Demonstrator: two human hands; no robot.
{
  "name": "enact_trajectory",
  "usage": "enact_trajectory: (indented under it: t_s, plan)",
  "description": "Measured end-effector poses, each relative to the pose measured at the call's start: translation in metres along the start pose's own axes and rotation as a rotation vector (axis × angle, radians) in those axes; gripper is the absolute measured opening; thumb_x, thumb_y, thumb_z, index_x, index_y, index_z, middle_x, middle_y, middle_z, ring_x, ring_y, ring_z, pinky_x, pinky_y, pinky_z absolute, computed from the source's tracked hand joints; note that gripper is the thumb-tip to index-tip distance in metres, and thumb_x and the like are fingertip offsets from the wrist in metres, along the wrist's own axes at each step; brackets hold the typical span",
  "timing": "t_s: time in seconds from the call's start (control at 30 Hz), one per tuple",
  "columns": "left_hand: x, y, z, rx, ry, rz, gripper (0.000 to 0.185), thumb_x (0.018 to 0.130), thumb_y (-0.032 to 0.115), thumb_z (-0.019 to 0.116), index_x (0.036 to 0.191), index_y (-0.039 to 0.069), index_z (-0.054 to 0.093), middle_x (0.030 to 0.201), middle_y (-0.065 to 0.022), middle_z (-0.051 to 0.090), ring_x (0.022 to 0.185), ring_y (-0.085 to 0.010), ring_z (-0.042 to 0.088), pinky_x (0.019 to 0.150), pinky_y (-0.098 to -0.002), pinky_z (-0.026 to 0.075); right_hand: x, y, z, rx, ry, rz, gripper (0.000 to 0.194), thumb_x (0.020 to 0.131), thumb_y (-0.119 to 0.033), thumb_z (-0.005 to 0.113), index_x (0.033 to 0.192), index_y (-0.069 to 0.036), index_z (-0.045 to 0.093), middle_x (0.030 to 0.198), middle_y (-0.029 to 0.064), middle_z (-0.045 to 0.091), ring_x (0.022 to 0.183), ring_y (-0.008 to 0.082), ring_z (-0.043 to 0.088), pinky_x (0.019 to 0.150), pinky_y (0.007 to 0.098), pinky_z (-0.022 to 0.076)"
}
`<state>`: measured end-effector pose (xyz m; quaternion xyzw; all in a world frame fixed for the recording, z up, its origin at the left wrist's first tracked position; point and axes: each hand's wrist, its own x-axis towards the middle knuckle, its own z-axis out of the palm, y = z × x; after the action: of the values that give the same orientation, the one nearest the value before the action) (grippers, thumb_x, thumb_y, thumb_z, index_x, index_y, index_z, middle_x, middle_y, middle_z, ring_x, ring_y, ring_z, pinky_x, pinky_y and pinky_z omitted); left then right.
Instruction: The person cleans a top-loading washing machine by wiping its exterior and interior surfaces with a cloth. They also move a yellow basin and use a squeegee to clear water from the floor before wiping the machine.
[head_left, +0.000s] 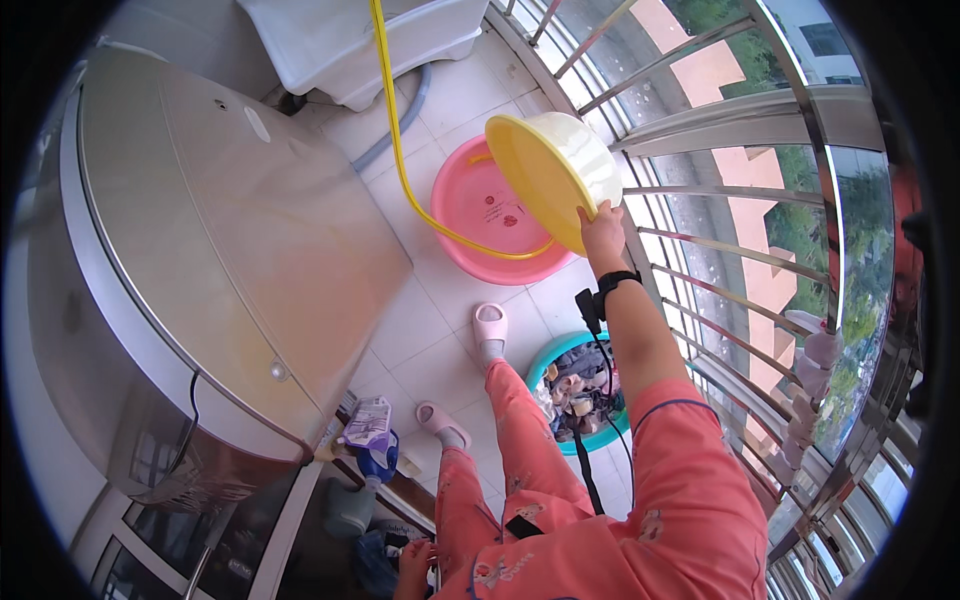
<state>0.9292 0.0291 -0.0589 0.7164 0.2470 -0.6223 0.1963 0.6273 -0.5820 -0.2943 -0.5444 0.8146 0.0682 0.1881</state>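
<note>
My right hand (604, 232) grips the rim of a yellow plastic basin (536, 176) with a pale outside. It is tilted steeply over the right side of a pink plastic basin (480, 202) on the floor and hides part of it. A yellow hose (397, 142) hangs from above and curves across the pink basin's front; its end is hidden. Down by my left thigh is my left hand (416, 561), partly cut off by the lower edge; whether it holds anything is unclear. Beneath my right forearm stands a teal tub (544, 360) full of clothes (581, 386).
A large washing machine (247, 202) fills the left side. Behind it are a white sink basin (367, 52) and a grey drain hose (401, 120). Metal window railings (731, 193) line the right. Detergent containers (373, 431) stand near my pink slippers (491, 321). A black cord (619, 431) hangs from my wrist.
</note>
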Motion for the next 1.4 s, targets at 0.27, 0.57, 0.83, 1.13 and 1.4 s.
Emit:
enact_trajectory:
  t_s: [0.27,0.57,0.83,1.13,1.4]
  plan:
    - [-0.006,-0.009,-0.005,0.009,0.065,-0.028,0.019,0.09,0.015,0.05,0.105,0.002,0.049,0.091,-0.0146,0.062,0.08,-0.0231,0.063,0.07,-0.0335,0.051,0.0,-0.014,0.083,0.065,-0.006,0.001,0.066,0.081,-0.038,0.057,0.13,0.0,0.033,0.129,0.0196,0.042,0.096,0.0353,0.058,0.077,0.041,0.0486]
    - [-0.006,-0.03,-0.029,-0.005,0.039,-0.048,0.021,0.091,0.013,0.047,0.107,0.0,0.047,0.093,-0.0174,0.061,0.079,-0.0255,0.063,0.073,-0.0372,0.052,0.042,0.053,0.086,0.745,-0.27,0.426,0.044,0.069,-0.017,0.061,0.106,0.006,0.054,0.093,0.0182,0.062,0.08,0.028,0.064,0.068,0.0351,0.053]
    - [0.003,-0.025,-0.04,0.069,0.018,-0.021,0.02,0.091,0.013,0.046,0.107,0.0,0.046,0.094,-0.0167,0.061,0.079,-0.0244,0.062,0.071,-0.0349,0.052,-0.049,0.113,0.089,1.33,-0.282,0.756,0.026,0.069,-0.009,0.062,0.092,-0.002,0.054,0.084,0.0073,0.059,0.073,0.0208,0.061,0.061,0.0299,0.0522]
    - [0.015,-0.015,-0.049,0.022,-0.067,0.211,0.018,0.09,0.01,0.048,0.104,-0.001,0.049,0.09,-0.0133,0.061,0.076,-0.0205,0.063,0.064,-0.0299,0.052,-0.234,0.155,0.046,1.656,-0.352,0.754,0.032,0.071,-0.006,0.059,0.102,-0.003,0.051,0.092,0.0076,0.059,0.083,0.0232,0.06,0.071,0.0313,0.052]
    - [0.043,-0.083,-0.164,0.056,-0.099,0.456,0.015,0.089,0.012,0.051,0.102,0.003,0.052,0.09,-0.0099,0.062,0.074,-0.0166,0.063,0.06,-0.0259,0.05,-0.436,0.194,0.008,1.813,-0.282,0.671,0.025,0.07,-0.006,0.06,0.093,-0.005,0.051,0.088,0.0053,0.061,0.077,0.0194,0.062,0.066,0.0252,0.0521]
